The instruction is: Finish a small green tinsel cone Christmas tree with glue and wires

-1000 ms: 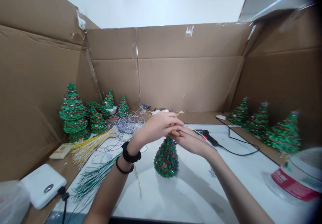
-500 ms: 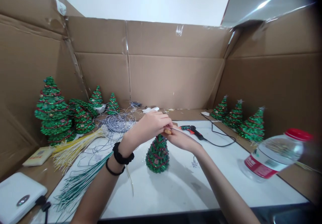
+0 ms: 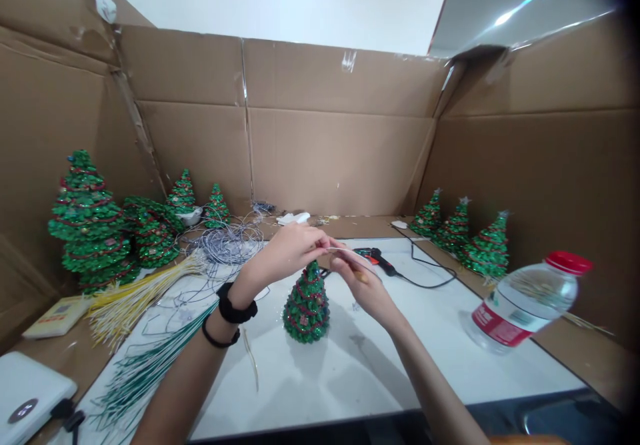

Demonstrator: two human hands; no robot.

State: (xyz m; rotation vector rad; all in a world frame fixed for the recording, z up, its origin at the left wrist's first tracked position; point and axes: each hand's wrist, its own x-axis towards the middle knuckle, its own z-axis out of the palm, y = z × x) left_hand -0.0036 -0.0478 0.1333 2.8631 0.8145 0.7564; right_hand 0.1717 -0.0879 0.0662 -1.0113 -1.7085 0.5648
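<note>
My left hand (image 3: 300, 248) is closed, its fingertips pinched at the near end of a thin, pale flat piece (image 3: 369, 264). My right hand (image 3: 367, 292) grips the same piece, which lies back over the fingers. A small orange-tan bit (image 3: 361, 276) shows at the right hand; what it belongs to is hidden. Just below both hands stands a small green Christmas tree (image 3: 306, 308) with red garland, upright on the white board. Close to the right hand is a small silvery star-like shape (image 3: 355, 306); whether it hangs or lies there I cannot tell.
A glue gun (image 3: 377, 258) with a black cord lies behind the right hand. Green wire stems (image 3: 145, 365), yellow stems (image 3: 145, 292) and tangled silver wire (image 3: 227, 242) spread leftward. Finished trees (image 3: 90, 225) stand on both sides. A red-capped bottle (image 3: 525, 305) tilts at right.
My right hand has turned and drawn slightly apart from the left, showing more of the pale piece. The star-like shape has shifted left. The whole view has shifted slightly.
</note>
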